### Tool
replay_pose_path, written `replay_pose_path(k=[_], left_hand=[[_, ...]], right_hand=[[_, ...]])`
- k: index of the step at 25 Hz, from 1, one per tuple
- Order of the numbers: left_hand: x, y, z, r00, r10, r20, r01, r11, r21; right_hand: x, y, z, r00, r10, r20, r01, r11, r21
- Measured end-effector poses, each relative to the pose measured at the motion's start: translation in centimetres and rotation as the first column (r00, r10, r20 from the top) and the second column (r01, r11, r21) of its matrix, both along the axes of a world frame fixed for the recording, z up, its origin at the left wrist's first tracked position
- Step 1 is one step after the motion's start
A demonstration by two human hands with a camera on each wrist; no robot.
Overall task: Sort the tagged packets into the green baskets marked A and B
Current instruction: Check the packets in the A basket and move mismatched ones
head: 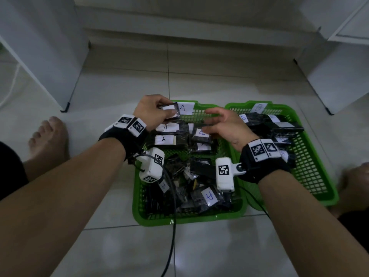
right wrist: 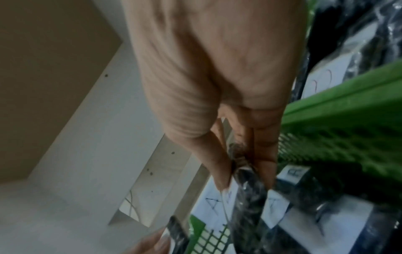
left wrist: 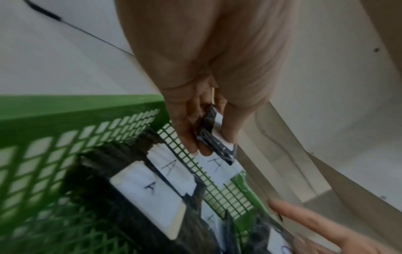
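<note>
Two green mesh baskets stand side by side on the tiled floor. The left basket (head: pixel 187 219) has a paper label A (head: pixel 186 108) on its far wall and holds several black packets with white A tags (head: pixel 163 139). The right basket (head: pixel 327 176) has a label B (head: pixel 259 107) and holds several B packets (head: pixel 251 118). My left hand (head: pixel 157 112) pinches a black packet with a white tag (left wrist: pixel 208 135) above basket A's far end. My right hand (head: pixel 219 122) hovers over the far end of basket A, beside the divide between the baskets, and pinches a dark, blurred packet (right wrist: pixel 245 173) between thumb and fingers.
A bare foot (head: pixel 50 136) rests left of the baskets and another (head: pixel 355 182) to the right. White cabinets (head: pixel 40 47) stand at the back left and back right (head: pixel 339 66). A black cable (head: pixel 171 236) trails over basket A's near rim.
</note>
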State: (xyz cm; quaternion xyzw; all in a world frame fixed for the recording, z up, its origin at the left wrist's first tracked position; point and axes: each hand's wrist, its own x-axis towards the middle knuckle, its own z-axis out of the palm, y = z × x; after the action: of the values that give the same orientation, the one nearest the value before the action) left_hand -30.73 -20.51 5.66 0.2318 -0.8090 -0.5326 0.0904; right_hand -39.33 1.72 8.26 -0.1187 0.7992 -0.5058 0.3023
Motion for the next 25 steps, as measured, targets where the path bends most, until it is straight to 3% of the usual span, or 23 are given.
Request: replay_pose_path(k=[2,5,10,15,21,25], left_hand=[[0.6,-1.0,-1.3,0.997,0.048,0.058,-0.051,0.997,0.059],[0.9,-1.3,-2.1,0.994,0.014,0.11,-0.02,0.998,0.052],[1.2,-1.6,-1.9,0.994,0.001,0.108,-0.023,0.979,0.204],[1.4,-1.6,-2.4,0.997,0.021,0.075,-0.036,0.979,0.203],[1.4,-1.7,-2.6,0.997,0.028,0.076,-0.046,0.966,0.254],[1.2,-1.7,-2.0,0.996,0.061,0.063,-0.078,0.946,0.313]], right_hand=[[-1.0,0.2,-0.7,0.995,-0.089,-0.05,0.094,0.991,0.093],[-2.1,-1.0,-1.7,0.987,-0.152,-0.052,0.159,0.971,0.178],[-1.7,-4.1,-1.8,0.938,-0.126,-0.324,0.233,0.919,0.318],[-2.4,-5.7,-2.7,0.933,-0.115,-0.34,0.257,0.877,0.407],[-2.3,-5.6,-3.7,0.836,0.12,-0.536,0.195,0.847,0.494],[-2.5,-5.5,-3.8,0.854,0.239,-0.462,0.077,0.82,0.567]])
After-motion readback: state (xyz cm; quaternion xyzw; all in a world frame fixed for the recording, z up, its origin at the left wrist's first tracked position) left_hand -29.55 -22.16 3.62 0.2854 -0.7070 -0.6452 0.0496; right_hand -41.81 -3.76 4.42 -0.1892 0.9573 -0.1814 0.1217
